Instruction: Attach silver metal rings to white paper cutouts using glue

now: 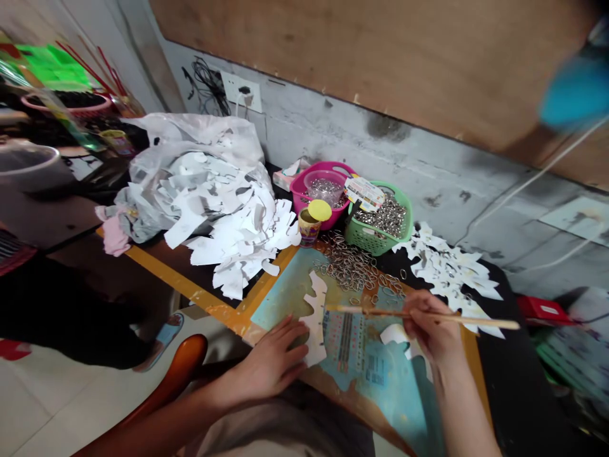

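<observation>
My right hand (432, 330) is closed around a thin wooden brush (476, 322), held almost level. Its tip points left, at the edge of a white cut-out piece (316, 317) with a notched side. My left hand (271, 358) rests at that piece's left edge, fingers stretched out and touching it. The piece lies on a blue, stained printed sheet (394, 393). Another white cut-out (397, 334) lies partly hidden under my right hand. Just beyond, many loose metal rings (347, 263) are spread in a heap.
A large pile of white cut-outs (228, 216) spills from a plastic bag on the left. A small tin (309, 230), a pink basket (301, 190) and a green basket (375, 238) of metal parts stand at the back. More cut-outs (447, 260) lie right. Another person's leg (95, 317) is at left.
</observation>
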The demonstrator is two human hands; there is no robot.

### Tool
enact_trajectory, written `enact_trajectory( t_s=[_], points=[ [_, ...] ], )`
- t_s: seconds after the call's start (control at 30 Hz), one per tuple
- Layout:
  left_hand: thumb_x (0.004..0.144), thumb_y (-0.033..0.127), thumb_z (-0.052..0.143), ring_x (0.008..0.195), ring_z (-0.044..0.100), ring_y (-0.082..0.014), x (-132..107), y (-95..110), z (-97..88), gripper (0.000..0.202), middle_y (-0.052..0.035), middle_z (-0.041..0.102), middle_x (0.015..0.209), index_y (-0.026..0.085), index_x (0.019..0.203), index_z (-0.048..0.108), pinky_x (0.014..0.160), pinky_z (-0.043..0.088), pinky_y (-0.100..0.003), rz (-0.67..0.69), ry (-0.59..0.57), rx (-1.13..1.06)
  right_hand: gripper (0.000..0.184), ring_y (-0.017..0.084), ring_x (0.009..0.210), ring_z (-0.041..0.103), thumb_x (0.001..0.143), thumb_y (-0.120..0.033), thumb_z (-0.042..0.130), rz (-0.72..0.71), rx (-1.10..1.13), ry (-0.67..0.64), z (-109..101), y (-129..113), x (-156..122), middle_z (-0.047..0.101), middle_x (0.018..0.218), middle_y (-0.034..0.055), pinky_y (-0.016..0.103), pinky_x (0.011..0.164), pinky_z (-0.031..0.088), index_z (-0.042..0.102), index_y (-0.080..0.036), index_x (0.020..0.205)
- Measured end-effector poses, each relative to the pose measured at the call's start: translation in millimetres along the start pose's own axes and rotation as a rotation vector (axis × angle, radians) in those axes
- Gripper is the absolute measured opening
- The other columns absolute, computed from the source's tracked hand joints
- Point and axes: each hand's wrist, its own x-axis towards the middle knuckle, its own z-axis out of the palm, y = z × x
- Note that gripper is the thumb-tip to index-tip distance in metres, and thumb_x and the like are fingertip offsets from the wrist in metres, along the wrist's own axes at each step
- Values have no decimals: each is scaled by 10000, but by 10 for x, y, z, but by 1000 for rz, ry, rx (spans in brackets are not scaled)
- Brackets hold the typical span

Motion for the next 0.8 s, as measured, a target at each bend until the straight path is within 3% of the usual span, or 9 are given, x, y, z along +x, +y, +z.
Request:
enact_trajectory(
  t_s=[0.17, 0.33, 0.47, 0.63, 0.8],
  points=[
    [923, 250, 595, 1306, 535, -293, -34, -35, 64, 96, -152, 569, 1347, 205, 1000, 629, 1212, 321, -557, 22, 67, -2, 136, 137, 461, 589, 803, -306, 786, -370, -48, 179, 580, -385, 597, 627, 577, -11, 240, 431, 473, 712, -192, 817],
    [901, 221, 611, 1252, 568, -301, -78, -70, 145, 100, -164, 563, 1294, 201, 998, 620, 1179, 359, -582, 51, 146, 35, 119, 161, 534, 656, 897, -319, 676, -684, -382, 135, 1257, -588, 1043, 678, 647, -7, 260, 517, 520, 693, -203, 873],
    [901, 218, 595, 1231, 581, -295, -70, -77, 153, 97, -143, 588, 1221, 209, 996, 608, 1184, 336, -599, 62, 162, 39, 174, 189, 651, 701, 942, -299, 570, -847, -740, 15, 1613, -500, 1317, 748, 776, 48, 276, 616, 526, 680, -200, 850],
    [891, 210, 580, 1252, 569, -302, -64, -99, 180, 107, -135, 607, 1176, 207, 997, 589, 1199, 280, -622, 64, 157, 12, 197, 207, 710, 718, 938, -291, 551, -851, -830, -66, 1760, -307, 1530, 769, 826, 62, 275, 640, 517, 670, -200, 809],
    [901, 201, 558, 1279, 554, -289, -54, -97, 162, 92, -122, 626, 1157, 212, 989, 581, 1216, 243, -606, 58, 150, -14, 201, 174, 594, 682, 961, -346, 565, -784, -697, 101, 1570, -363, 1332, 727, 720, 31, 265, 576, 518, 672, -196, 882]
  ],
)
